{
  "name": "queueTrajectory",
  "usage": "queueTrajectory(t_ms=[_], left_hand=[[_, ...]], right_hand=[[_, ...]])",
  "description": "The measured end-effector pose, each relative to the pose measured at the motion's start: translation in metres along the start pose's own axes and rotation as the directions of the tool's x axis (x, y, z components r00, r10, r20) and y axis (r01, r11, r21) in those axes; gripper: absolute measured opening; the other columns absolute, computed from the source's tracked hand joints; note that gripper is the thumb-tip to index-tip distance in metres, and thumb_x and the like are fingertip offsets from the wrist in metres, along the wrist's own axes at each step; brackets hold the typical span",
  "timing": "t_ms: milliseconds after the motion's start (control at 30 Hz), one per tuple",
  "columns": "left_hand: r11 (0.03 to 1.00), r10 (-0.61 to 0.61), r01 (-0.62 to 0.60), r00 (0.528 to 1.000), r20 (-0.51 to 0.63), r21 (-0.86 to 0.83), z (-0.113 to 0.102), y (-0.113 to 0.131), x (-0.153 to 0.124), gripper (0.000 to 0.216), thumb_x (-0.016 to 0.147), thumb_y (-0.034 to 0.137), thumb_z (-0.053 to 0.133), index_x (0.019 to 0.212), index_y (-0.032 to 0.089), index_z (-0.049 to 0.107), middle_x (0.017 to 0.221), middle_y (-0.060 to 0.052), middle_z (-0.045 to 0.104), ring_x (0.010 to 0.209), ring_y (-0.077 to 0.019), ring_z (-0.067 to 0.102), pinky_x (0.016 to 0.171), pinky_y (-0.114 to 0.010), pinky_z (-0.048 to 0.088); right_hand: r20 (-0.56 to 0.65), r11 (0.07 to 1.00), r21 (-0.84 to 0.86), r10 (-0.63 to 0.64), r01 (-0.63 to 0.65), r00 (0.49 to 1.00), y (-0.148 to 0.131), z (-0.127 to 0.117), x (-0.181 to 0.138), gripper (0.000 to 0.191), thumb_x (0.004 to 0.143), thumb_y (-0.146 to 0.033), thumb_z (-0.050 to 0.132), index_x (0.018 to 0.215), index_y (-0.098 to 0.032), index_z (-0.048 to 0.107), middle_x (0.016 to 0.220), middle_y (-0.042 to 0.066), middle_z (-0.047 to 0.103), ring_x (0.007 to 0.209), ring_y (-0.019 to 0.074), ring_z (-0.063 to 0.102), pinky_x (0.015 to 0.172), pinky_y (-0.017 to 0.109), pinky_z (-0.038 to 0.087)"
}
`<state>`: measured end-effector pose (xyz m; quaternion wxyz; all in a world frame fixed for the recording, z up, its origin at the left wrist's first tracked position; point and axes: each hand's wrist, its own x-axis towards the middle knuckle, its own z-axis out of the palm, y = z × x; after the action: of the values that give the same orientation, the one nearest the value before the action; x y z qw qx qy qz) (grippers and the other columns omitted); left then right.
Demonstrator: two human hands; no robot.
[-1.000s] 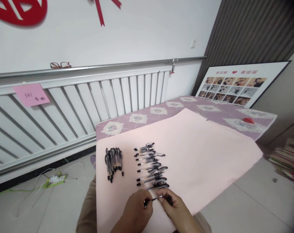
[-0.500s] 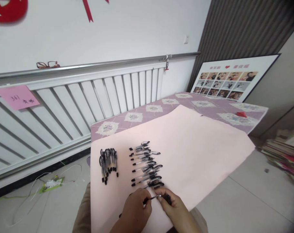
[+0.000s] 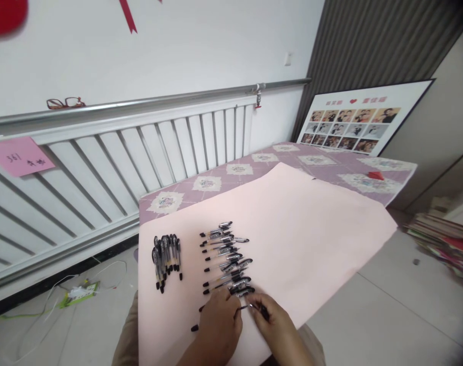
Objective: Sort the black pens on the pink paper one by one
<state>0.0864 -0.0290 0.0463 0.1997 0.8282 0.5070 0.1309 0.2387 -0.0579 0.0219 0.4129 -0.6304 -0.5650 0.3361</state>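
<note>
My left hand (image 3: 221, 317) is closed around a pen near the front edge of the pink sheet (image 3: 311, 244). The thin dark tip of the pen (image 3: 243, 307) shows between the two hands, and most of its barrel is hidden. My right hand (image 3: 271, 323) pinches a black pen cap (image 3: 265, 311) close to that tip. Just beyond my fingers a column of black gel pens (image 3: 226, 264) lies roughly side by side, some overlapping. Further left a second bunch of pens (image 3: 167, 256) lies close together. A black pen end (image 3: 194, 328) sticks out left of my left hand.
The sheet covers part of a purple patterned tablecloth (image 3: 239, 169), where a red paper piece (image 3: 375, 175) lies. Behind stands a white radiator (image 3: 185, 142) with glasses (image 3: 65, 103) on its pipe. A photo board (image 3: 353, 122) leans at the back right. A power strip (image 3: 79, 294) lies on the floor.
The view has shifted slightly, moving the scene left. My left hand has turned a little and covers more of the nearest pens. More of the black pen end beside it shows.
</note>
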Motion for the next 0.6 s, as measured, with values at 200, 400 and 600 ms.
queueTrajectory(t_ms=[200, 400, 600], left_hand=[[0.999, 0.043, -0.043, 0.999, 0.013, 0.01, 0.0059, -0.0014, 0.0027, 0.016, 0.08, 0.015, 0.045, 0.08, 0.022, 0.059, 0.091, -0.002, 0.056, 0.09, -0.0183, 0.049, 0.078, -0.03, 0.039], [0.999, 0.046, -0.046, 0.999, 0.016, 0.021, 0.0067, -0.0017, 0.0021, 0.02, 0.079, 0.013, 0.045, 0.086, 0.023, 0.061, 0.093, -0.002, 0.056, 0.092, -0.0186, 0.048, 0.082, -0.03, 0.039], [0.999, 0.03, -0.031, 0.999, 0.019, 0.038, 0.0076, -0.0015, 0.0032, 0.021, 0.079, 0.012, 0.044, 0.085, 0.022, 0.061, 0.094, -0.003, 0.056, 0.093, -0.0195, 0.048, 0.083, -0.031, 0.039]], right_hand=[[0.021, 0.993, -0.089, -0.071, 0.073, 0.997, 0.0039, -0.0042, 0.0007, 0.017, 0.075, -0.019, 0.049, 0.084, -0.022, 0.064, 0.086, 0.004, 0.067, 0.083, 0.0193, 0.062, 0.078, 0.029, 0.047], [0.104, 0.974, -0.181, -0.123, 0.14, 0.987, -0.0034, -0.0039, 0.0024, 0.022, 0.077, -0.016, 0.045, 0.087, -0.022, 0.064, 0.093, 0.007, 0.065, 0.09, 0.0196, 0.06, 0.082, 0.031, 0.046], [0.104, 0.961, -0.223, -0.141, 0.161, 0.985, -0.0026, -0.0007, 0.0024, 0.026, 0.076, -0.012, 0.043, 0.091, -0.022, 0.063, 0.096, 0.007, 0.064, 0.091, 0.0193, 0.06, 0.082, 0.03, 0.046]])
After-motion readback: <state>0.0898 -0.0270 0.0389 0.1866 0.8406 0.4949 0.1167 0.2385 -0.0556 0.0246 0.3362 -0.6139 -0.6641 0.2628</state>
